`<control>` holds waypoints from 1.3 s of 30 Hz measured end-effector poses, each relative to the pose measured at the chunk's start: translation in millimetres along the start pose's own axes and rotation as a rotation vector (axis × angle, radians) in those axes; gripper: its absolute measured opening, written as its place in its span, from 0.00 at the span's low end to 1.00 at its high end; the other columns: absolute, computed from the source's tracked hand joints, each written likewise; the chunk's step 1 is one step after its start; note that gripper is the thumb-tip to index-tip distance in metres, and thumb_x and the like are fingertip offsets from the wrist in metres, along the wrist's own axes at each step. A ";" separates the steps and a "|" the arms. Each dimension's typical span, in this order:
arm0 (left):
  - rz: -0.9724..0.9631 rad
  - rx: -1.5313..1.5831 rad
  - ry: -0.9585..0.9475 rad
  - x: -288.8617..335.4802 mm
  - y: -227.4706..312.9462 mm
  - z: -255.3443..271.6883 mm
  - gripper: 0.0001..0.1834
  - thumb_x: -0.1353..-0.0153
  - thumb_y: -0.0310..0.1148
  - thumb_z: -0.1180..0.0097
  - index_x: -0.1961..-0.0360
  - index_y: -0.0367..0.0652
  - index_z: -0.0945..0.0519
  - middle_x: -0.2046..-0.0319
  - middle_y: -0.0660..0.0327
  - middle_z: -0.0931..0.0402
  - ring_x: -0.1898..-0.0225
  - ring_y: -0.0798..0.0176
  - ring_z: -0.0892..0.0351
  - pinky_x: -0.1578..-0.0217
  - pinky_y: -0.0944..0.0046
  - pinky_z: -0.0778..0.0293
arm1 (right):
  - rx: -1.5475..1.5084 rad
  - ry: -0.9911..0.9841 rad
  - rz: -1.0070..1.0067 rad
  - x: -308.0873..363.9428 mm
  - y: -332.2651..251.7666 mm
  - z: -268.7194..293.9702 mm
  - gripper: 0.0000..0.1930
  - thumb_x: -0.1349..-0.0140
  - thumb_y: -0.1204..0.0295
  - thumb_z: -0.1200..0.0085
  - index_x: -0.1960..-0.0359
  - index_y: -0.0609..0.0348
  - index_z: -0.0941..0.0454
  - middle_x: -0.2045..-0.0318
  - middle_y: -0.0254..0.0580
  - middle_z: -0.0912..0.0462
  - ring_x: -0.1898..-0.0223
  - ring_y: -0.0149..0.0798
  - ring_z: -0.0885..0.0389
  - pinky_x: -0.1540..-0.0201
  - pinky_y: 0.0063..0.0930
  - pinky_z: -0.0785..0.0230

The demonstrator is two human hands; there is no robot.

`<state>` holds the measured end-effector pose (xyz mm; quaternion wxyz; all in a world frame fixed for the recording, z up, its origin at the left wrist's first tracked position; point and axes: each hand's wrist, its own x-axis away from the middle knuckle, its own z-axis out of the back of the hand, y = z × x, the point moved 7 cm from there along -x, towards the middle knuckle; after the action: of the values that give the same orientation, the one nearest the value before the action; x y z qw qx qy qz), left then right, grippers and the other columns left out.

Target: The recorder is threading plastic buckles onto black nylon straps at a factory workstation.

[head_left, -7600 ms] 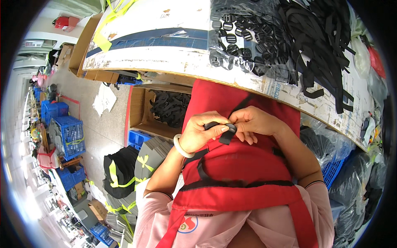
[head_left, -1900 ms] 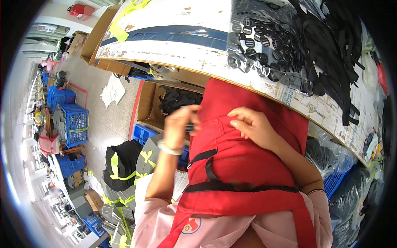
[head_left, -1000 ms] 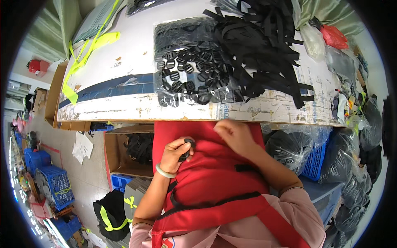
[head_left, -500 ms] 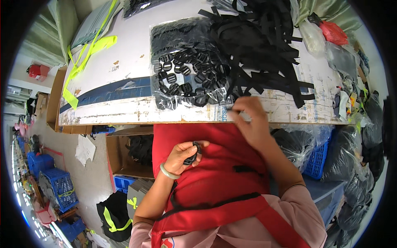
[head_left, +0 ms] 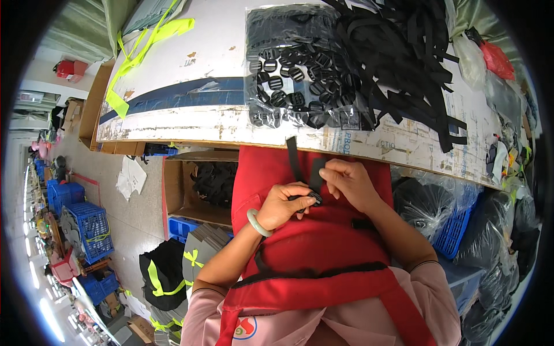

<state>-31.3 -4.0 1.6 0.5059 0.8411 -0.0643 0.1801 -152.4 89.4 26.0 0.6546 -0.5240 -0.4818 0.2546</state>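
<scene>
Over my red apron (head_left: 314,242), my left hand (head_left: 281,206) is closed around a black plastic buckle (head_left: 314,199), whose edge shows past the fingertips. My right hand (head_left: 349,183) pinches a black webbing strap (head_left: 317,173) just beside it. The strap's lower end meets the buckle; whether it is threaded through cannot be made out. A second length of black webbing (head_left: 293,158) sticks up from the left hand toward the table edge. On the table ahead lies a clear bag of black buckles (head_left: 294,83), with a heap of black straps (head_left: 398,63) to its right.
The worn white table (head_left: 190,132) ends just beyond my hands. Below it on the left stands a cardboard box (head_left: 176,187) holding black straps. Neon yellow ribbon (head_left: 124,75) lies at the table's left. Plastic bags and a blue crate (head_left: 456,230) crowd the right side.
My right hand has come back from the table edge to the left hand and now holds a strap. My left hand has risen slightly with the buckle. The view has shifted.
</scene>
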 end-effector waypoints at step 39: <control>-0.572 -0.765 0.410 17.8 36.6 12.5 0.11 0.42 0.20 0.43 0.57 0.34 0.20 0.73 0.52 0.26 0.74 0.57 0.25 0.72 0.63 0.28 | -0.566 0.064 -0.210 -0.3 30.8 -32.8 0.11 0.35 0.66 0.45 0.63 0.63 0.24 0.78 0.33 0.24 0.83 0.24 0.28 0.82 0.17 0.34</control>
<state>-22.4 -31.1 33.1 0.8084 0.5274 0.2075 0.1593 -117.8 84.6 -2.3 0.5199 -0.6408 -0.5643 0.0247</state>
